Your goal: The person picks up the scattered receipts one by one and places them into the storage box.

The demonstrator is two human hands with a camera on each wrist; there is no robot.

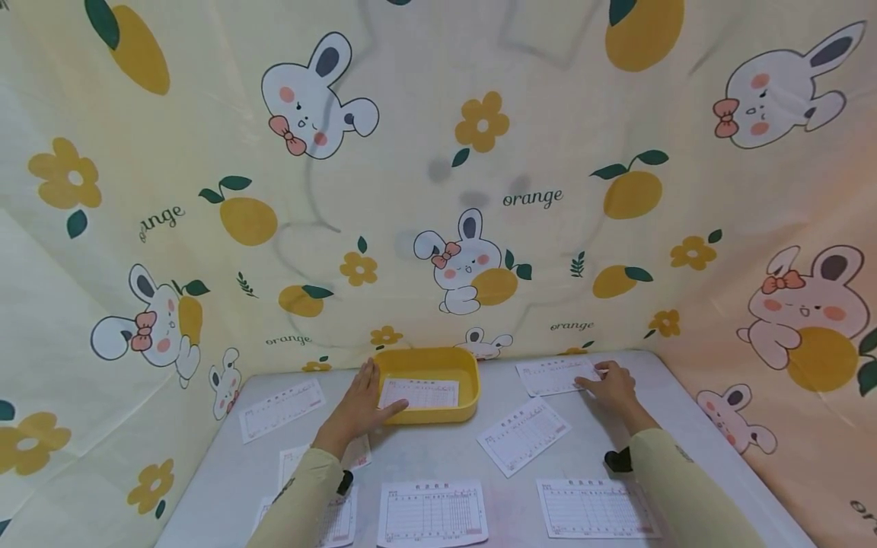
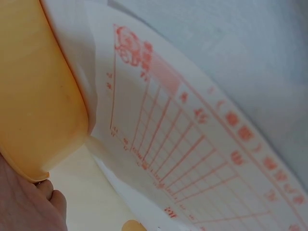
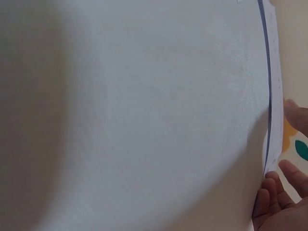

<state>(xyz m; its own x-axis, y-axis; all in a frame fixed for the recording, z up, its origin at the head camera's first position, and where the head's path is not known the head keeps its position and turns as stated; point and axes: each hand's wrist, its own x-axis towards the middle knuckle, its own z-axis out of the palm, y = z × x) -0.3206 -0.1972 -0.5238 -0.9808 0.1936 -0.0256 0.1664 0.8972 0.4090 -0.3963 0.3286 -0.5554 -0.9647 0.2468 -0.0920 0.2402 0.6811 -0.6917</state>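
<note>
My left hand [image 1: 356, 405] holds the left side of a yellow plastic tray [image 1: 441, 415], its thumb over the front rim. In the left wrist view part of that hand shows beside the tray wall [image 2: 43, 91]. Inside the tray lies a printed form slip [image 1: 426, 393]. At the back right, my right hand [image 1: 614, 392] pinches the right end of another form slip [image 1: 551, 376], which lies on the table. The right wrist view shows this slip [image 3: 275, 91] nearly edge-on, with fingertips [image 3: 272, 185] at its end.
More form slips lie on the white table [image 1: 425, 457]: one mid-right [image 1: 524, 435], one far left [image 1: 282, 409], one at front centre [image 1: 433, 514], one at front right [image 1: 594, 508]. Others at front left are partly hidden by my left arm. A patterned curtain [image 1: 411, 152] stands behind the table.
</note>
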